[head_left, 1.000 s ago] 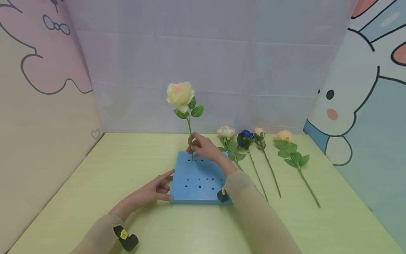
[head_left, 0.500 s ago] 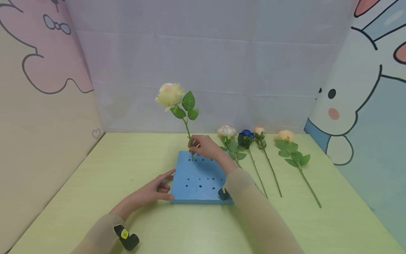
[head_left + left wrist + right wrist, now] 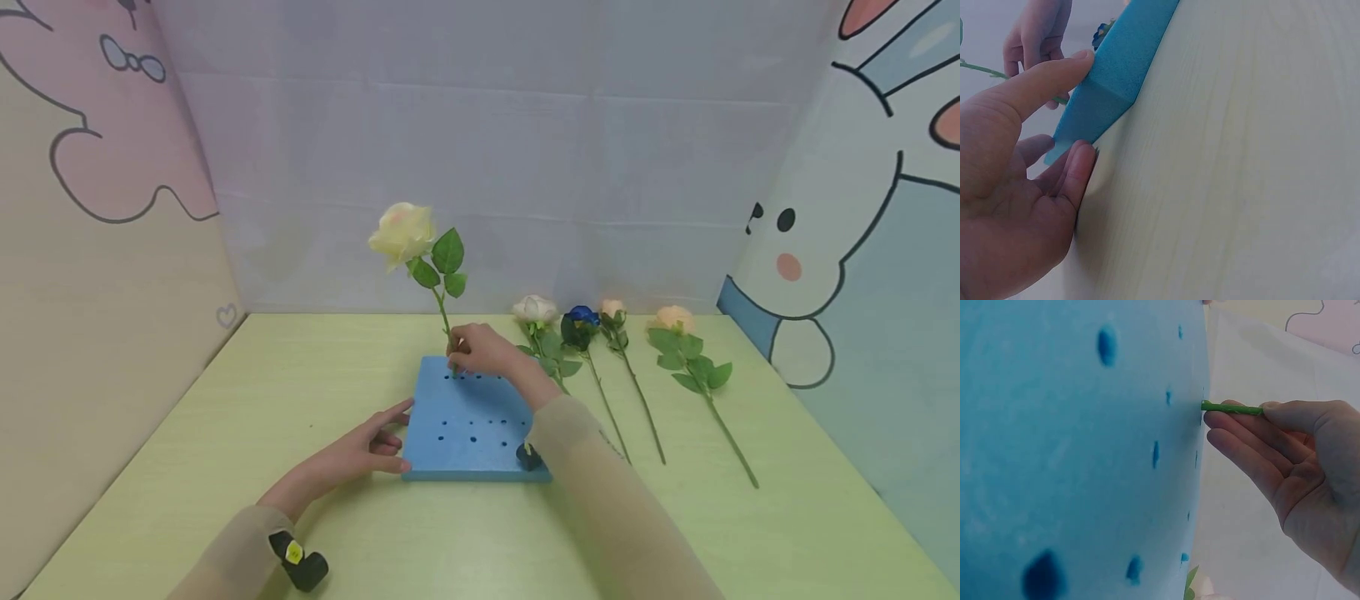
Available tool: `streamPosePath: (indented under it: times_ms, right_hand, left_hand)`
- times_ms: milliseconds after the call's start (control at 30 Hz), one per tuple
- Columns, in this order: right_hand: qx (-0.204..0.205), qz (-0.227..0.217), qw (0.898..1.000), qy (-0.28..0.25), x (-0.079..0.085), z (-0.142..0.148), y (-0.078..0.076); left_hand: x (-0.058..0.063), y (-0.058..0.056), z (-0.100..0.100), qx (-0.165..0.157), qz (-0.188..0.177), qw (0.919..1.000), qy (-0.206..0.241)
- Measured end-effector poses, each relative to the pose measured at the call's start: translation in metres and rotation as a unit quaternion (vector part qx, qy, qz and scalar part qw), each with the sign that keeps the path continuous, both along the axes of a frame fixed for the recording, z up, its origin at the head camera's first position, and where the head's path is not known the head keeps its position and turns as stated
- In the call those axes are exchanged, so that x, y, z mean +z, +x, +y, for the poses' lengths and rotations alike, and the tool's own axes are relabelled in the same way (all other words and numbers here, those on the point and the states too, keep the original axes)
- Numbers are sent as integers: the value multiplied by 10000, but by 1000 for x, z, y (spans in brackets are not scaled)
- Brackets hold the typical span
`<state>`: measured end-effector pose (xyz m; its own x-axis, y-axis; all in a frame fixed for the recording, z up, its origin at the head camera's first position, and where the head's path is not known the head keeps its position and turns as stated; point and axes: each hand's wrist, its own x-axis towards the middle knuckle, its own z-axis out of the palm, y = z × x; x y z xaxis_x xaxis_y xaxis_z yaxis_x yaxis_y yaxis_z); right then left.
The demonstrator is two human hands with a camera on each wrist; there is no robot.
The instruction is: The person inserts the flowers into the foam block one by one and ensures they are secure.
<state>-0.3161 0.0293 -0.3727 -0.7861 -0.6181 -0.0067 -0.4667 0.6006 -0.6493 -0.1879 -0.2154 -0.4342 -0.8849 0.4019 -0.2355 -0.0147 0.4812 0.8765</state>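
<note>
A pale yellow rose (image 3: 403, 233) leans slightly left above the far part of a blue foam board (image 3: 468, 408) with several small holes. My right hand (image 3: 483, 350) pinches its green stem (image 3: 1232, 409) low down, between thumb and fingers. In the right wrist view the stem's lower end meets the board at its row of far holes. My left hand (image 3: 371, 446) lies at the board's left edge, fingers extended. In the left wrist view its thumb touches the board's top edge and its fingertips are against the board's side.
Right of the board lie a white rose (image 3: 536, 309), a blue rose (image 3: 582, 317), a small peach rose (image 3: 612, 309) and a larger peach rose (image 3: 675, 319), stems toward the front. A pale cloth (image 3: 480, 150) hangs behind the table (image 3: 300, 375).
The yellow rose has tilted to the left and its bloom has sunk a little. My right hand has come slightly lower toward the board. My left hand stays where it was.
</note>
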Motion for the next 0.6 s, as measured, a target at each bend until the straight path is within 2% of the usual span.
streamPosePath:
  times_ms: [600]
  right_hand:
    - [135, -48, 9998, 109, 2, 0, -1]
  left_hand:
    - [4, 0, 1, 10, -51, 10000, -70]
